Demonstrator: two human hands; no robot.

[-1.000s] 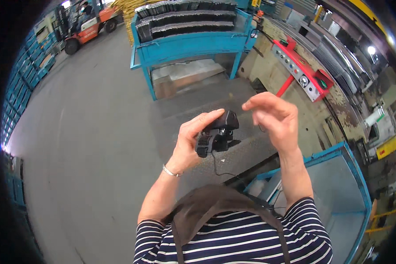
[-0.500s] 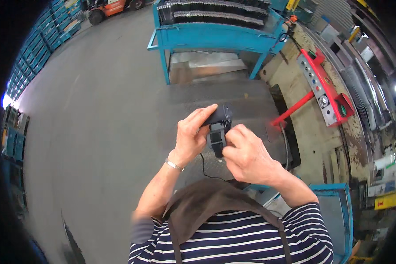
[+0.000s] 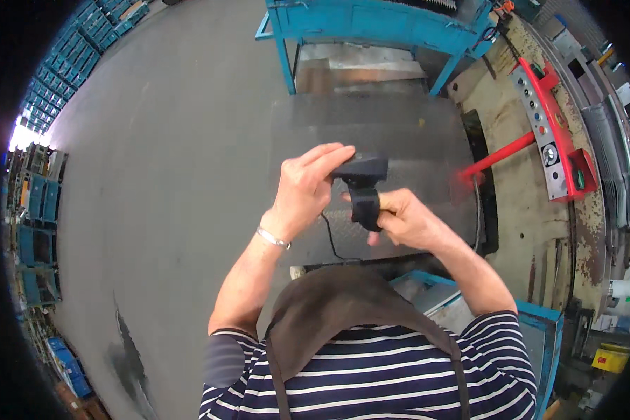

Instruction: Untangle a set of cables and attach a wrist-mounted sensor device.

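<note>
Above a dark metal tread plate (image 3: 399, 133) on the workshop floor, both hands hold a small black plastic device with a boxy head and a stubby handle (image 3: 362, 187) at chest height. Left hand (image 3: 304, 189) has its fingers (image 3: 323, 155) stretched forward and pressed against the left end of the boxy head, thumb tucked beneath. Right hand (image 3: 406, 220) wraps around the lower handle, fingers curled shut on it. A thin black cord (image 3: 329, 241) hangs from the device toward the dark brown apron (image 3: 336, 308).

Behind the tread plate stands a blue steel table frame (image 3: 371, 28), and to the right a red machine arm with a panel of buttons (image 3: 549, 140) rises over the stained concrete.

The left grip looks shallow, mostly fingertips on a smooth edge, so the head could twist or slip if the right hand pulls hard. A drop would land on bare steel. The loose cord could also catch on the apron and jerk the device.
</note>
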